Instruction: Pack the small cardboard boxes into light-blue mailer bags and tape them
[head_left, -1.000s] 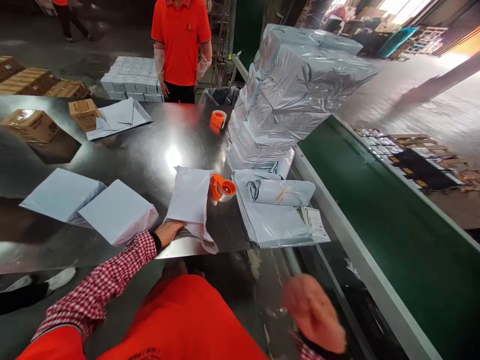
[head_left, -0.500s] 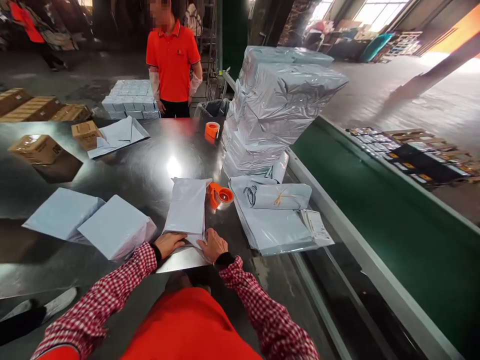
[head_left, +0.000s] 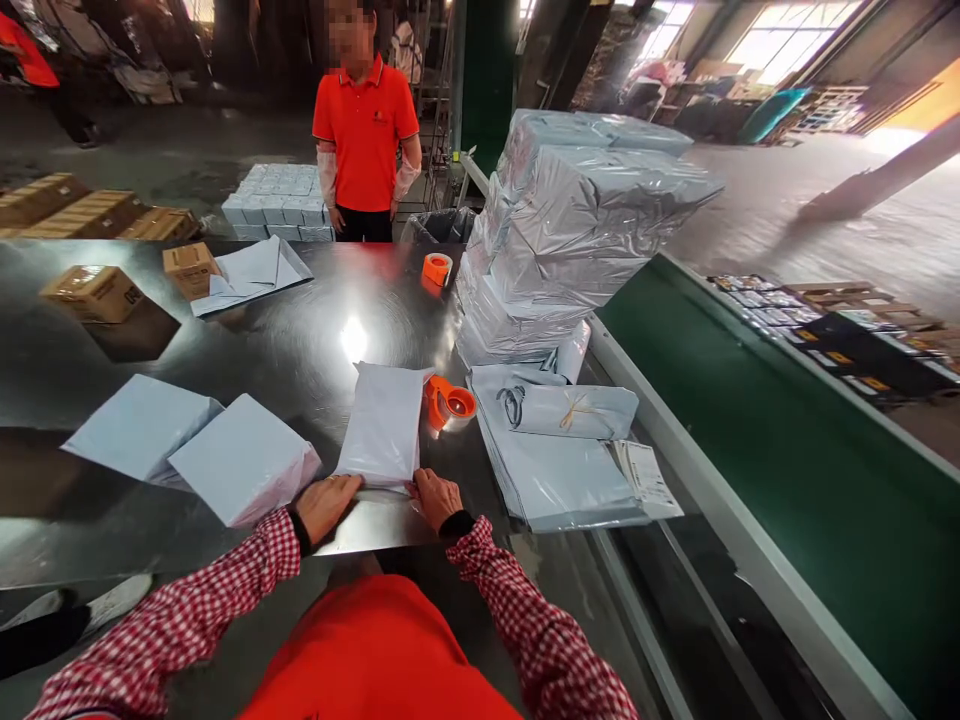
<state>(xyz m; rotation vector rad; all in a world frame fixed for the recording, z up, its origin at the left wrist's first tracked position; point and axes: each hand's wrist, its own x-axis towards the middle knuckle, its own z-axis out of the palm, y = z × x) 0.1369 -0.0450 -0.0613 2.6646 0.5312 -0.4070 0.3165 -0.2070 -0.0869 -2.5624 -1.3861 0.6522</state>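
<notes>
In front of me on the metal table lies a white plastic-wrapped parcel (head_left: 385,420), with both hands at its near end. My left hand (head_left: 328,506) is closed at the near left corner, its fingertips on the wrapping. At the near right corner, my right hand (head_left: 437,499) has its fingers bent and pinching the plastic. The near edge looks folded under. Just right of the parcel's far part sits an orange tape dispenser (head_left: 442,403) with a roll of tape. Two more white-wrapped parcels (head_left: 244,455) lie to the left, one overlapping the other.
White plastic bags (head_left: 559,490), a tied roll (head_left: 577,412) and labels (head_left: 646,478) lie at right. Behind stands a tall wrapped stack (head_left: 577,220) beside a green conveyor (head_left: 765,430). Cardboard boxes (head_left: 91,292) and a second tape roll (head_left: 436,268) are farther back. A co-worker (head_left: 367,140) stands opposite.
The loose flap at the parcel's near end is now folded under. My left hand has shifted outward to the parcel's near left corner; my right stays by the right corner. The camera view has shifted slightly.
</notes>
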